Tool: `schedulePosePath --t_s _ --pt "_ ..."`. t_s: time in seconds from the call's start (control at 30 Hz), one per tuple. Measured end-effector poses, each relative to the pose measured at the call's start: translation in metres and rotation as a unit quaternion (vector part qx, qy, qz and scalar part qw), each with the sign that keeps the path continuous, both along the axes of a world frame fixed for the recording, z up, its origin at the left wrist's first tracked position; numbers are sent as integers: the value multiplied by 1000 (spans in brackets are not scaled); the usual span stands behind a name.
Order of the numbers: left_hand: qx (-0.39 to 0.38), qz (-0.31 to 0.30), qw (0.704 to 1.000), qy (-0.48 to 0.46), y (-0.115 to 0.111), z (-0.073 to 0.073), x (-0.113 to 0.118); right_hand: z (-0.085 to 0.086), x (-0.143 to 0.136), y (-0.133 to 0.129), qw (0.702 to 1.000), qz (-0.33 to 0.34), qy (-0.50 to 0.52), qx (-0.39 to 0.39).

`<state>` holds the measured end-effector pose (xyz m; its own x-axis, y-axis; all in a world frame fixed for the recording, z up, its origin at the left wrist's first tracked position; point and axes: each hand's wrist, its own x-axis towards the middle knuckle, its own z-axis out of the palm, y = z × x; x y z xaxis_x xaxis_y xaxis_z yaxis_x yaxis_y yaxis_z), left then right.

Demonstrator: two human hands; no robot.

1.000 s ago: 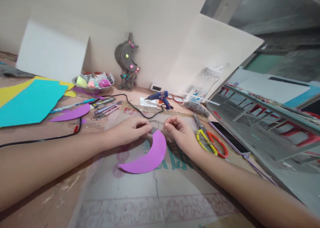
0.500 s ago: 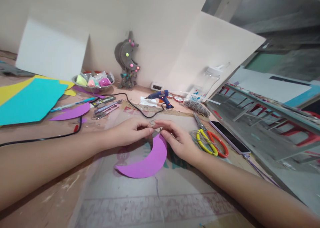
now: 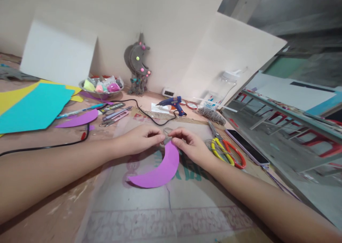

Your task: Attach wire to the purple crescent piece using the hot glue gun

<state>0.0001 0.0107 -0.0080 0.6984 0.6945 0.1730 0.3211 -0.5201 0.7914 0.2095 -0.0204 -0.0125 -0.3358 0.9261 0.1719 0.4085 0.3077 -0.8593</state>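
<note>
A purple paper crescent (image 3: 164,170) hangs over the plastic sheet, its upper tip between my two hands. At that tip my right hand (image 3: 191,145) is closed, thumb and fingers pinching it. My left hand (image 3: 145,138) pinches grey yarn (image 3: 168,130) just left of the tip; a small loop of it shows above the fingers. What lies exactly between the fingertips is partly hidden. Below the crescent a thin strand (image 3: 169,200) lies on the sheet. Scissors (image 3: 226,152) with yellow and orange handles are right of my right hand.
Behind my hands lie a blue glue gun (image 3: 172,103) and a ball of grey yarn (image 3: 212,115). A phone (image 3: 247,147) rests by the right edge. At left are teal card (image 3: 34,107), pens and a bowl (image 3: 100,93). A decorated grey moon (image 3: 137,59) stands by the wall.
The hands have barely moved, with the fingertips shifting slightly at the yarn. The crescent's lower tip has swung a little to the right and up. The whole view has shifted slightly.
</note>
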Motion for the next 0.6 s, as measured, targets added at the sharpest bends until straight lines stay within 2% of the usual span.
schedulePosePath --t_s 0.2,0.6 --pt "-4 2 1000 16 -1 1 0 1 0 1 998 -10 -47 47" --pt "0 -53 998 18 0 -1 -1 -1 0 1 995 -12 -75 69"
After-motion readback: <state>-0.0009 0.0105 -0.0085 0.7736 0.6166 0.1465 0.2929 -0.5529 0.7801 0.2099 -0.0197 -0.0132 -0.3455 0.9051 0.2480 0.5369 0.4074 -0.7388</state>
